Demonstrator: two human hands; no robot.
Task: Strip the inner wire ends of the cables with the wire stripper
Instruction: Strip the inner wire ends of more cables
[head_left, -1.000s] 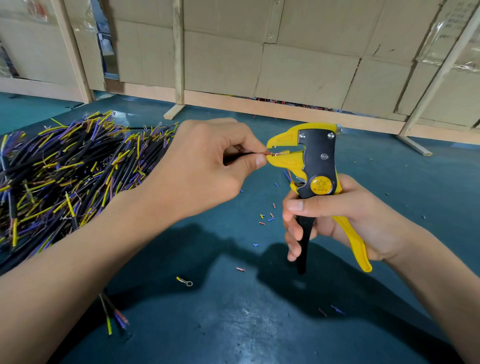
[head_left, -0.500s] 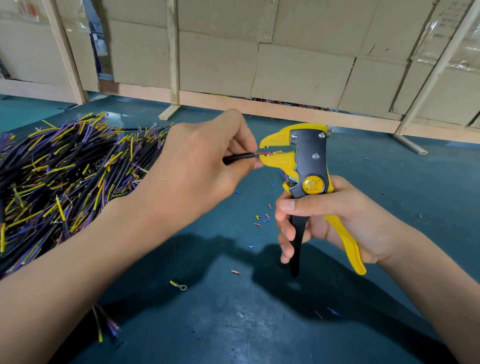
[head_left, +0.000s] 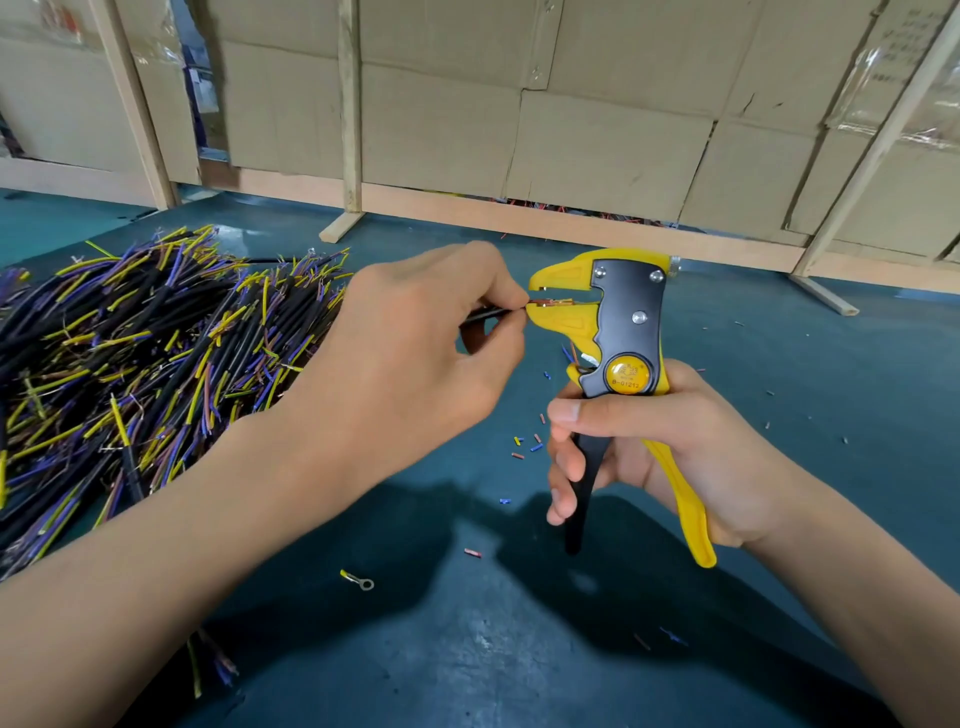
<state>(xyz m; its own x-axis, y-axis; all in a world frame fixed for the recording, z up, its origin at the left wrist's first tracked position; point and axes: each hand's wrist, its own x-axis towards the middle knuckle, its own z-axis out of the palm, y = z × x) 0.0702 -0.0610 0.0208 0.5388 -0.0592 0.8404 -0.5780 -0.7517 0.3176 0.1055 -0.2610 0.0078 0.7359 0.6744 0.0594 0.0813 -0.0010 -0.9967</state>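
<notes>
My left hand (head_left: 415, 358) pinches a thin black cable (head_left: 485, 313) between thumb and fingers, with its inner wire end poked into the jaws of the wire stripper (head_left: 623, 332). The stripper is yellow and black, held upright by my right hand (head_left: 649, 447), whose fingers wrap its black and yellow handles. Its jaws point left toward my left hand. A big pile of black cables (head_left: 145, 374) with yellow, blue and brown inner wires lies on the left of the teal table.
Small cut bits of coloured insulation (head_left: 524, 447) lie scattered on the teal table (head_left: 805, 374) under the stripper. A ring terminal (head_left: 359, 581) lies near the front. A cardboard wall (head_left: 571, 130) with wooden struts stands at the table's far edge.
My left hand has shifted slightly and holds the wire end further in the stripper's jaws. The right hand and stripper have stayed nearly in place.
</notes>
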